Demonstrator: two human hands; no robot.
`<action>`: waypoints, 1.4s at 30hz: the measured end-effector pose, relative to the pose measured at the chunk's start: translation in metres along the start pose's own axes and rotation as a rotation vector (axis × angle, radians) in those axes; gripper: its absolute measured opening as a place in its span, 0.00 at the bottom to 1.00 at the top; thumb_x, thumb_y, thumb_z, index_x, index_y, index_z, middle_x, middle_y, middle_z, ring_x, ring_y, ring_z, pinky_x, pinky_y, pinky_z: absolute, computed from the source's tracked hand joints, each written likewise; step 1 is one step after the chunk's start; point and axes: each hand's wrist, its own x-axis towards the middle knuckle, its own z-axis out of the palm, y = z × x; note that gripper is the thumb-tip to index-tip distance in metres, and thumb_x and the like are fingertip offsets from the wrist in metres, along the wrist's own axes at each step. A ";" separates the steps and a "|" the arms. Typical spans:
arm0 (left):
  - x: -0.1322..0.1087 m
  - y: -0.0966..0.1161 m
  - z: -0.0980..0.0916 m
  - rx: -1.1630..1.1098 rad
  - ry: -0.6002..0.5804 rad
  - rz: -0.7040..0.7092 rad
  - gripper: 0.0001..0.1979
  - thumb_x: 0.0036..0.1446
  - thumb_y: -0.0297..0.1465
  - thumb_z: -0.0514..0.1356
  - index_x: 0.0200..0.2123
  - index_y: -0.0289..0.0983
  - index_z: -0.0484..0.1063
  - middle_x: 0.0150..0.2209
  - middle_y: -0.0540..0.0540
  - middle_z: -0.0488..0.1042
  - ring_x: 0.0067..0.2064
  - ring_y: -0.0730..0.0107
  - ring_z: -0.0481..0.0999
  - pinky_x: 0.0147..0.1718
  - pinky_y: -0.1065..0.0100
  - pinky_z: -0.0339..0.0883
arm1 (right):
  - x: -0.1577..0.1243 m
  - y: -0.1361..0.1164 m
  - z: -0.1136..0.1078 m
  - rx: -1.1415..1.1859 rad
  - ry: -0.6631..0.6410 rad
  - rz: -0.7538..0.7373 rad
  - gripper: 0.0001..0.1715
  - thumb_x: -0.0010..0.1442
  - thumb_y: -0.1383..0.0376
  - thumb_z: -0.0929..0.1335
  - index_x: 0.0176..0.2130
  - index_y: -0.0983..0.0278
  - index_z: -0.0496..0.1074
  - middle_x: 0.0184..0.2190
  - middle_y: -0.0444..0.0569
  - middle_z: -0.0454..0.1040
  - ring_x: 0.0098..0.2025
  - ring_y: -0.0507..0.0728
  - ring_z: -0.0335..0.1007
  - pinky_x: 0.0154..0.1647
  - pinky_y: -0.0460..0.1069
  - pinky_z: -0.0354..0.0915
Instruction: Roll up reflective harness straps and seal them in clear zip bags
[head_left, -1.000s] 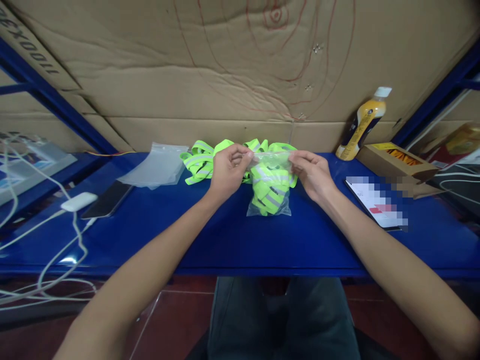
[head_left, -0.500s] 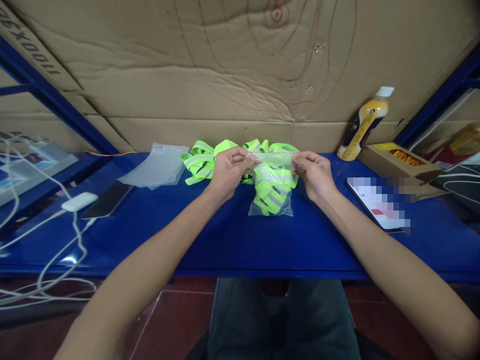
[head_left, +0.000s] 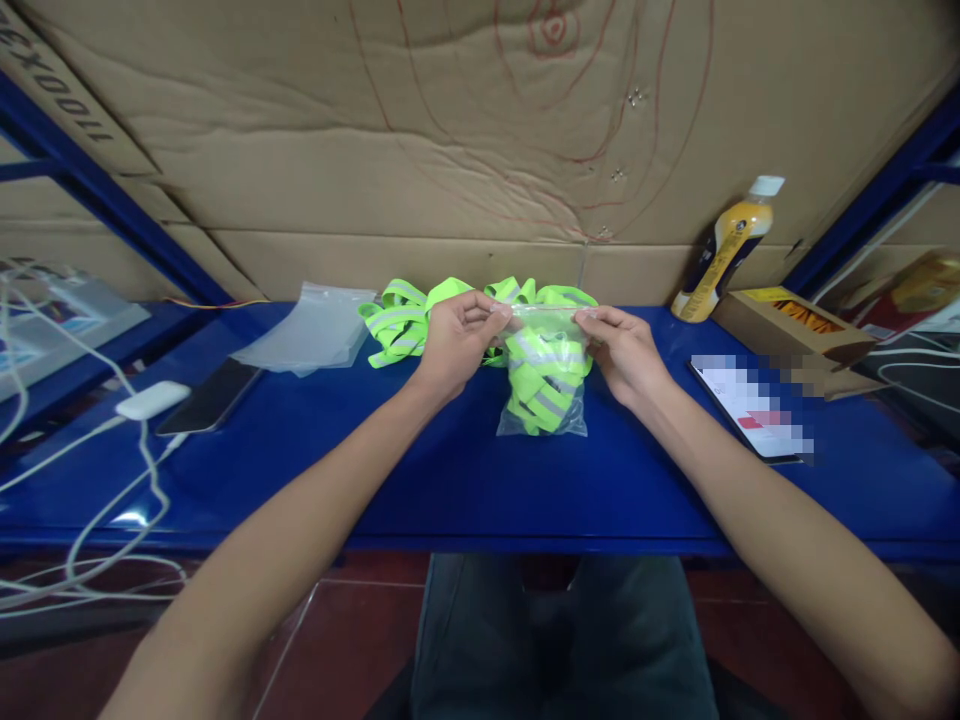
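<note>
A clear plastic bag (head_left: 544, 385) stuffed with neon-green reflective straps stands on the blue table (head_left: 450, 470). My left hand (head_left: 454, 335) pinches the left end of the bag's top edge. My right hand (head_left: 626, 350) pinches the right end of the same edge. Both hands hold the top stretched taut between them. Behind the bag lies a loose pile of green reflective straps (head_left: 401, 320).
A stack of empty clear bags (head_left: 315, 330) lies at the back left. A dark phone (head_left: 206, 397), a white charger (head_left: 150, 400) and white cables (head_left: 97, 500) lie left. A yellow bottle (head_left: 724, 250), a cardboard box (head_left: 791, 320) and a paper (head_left: 750, 405) sit right. A cardboard wall stands behind.
Both hands stay pinched on the bag's top edge. The bag has hardly shifted; the view drifted slightly.
</note>
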 end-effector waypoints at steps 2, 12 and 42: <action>0.000 0.001 0.000 0.011 0.003 -0.013 0.21 0.49 0.44 0.78 0.32 0.35 0.76 0.33 0.42 0.84 0.34 0.68 0.83 0.29 0.73 0.74 | 0.001 0.001 0.000 0.007 0.009 0.024 0.19 0.37 0.56 0.85 0.26 0.60 0.81 0.31 0.44 0.79 0.29 0.49 0.63 0.31 0.48 0.61; 0.001 -0.003 0.000 -0.017 0.025 -0.033 0.15 0.50 0.36 0.76 0.31 0.36 0.76 0.32 0.44 0.83 0.32 0.70 0.81 0.32 0.71 0.74 | -0.001 0.002 0.003 0.022 0.036 0.007 0.17 0.37 0.59 0.84 0.25 0.61 0.79 0.27 0.42 0.76 0.26 0.48 0.61 0.29 0.48 0.58; -0.009 -0.001 0.011 -0.037 -0.031 0.032 0.18 0.50 0.43 0.77 0.31 0.37 0.78 0.34 0.45 0.82 0.39 0.63 0.84 0.45 0.64 0.78 | -0.017 -0.001 0.013 -0.002 -0.020 0.022 0.18 0.42 0.54 0.84 0.30 0.59 0.83 0.32 0.45 0.81 0.35 0.54 0.74 0.41 0.52 0.70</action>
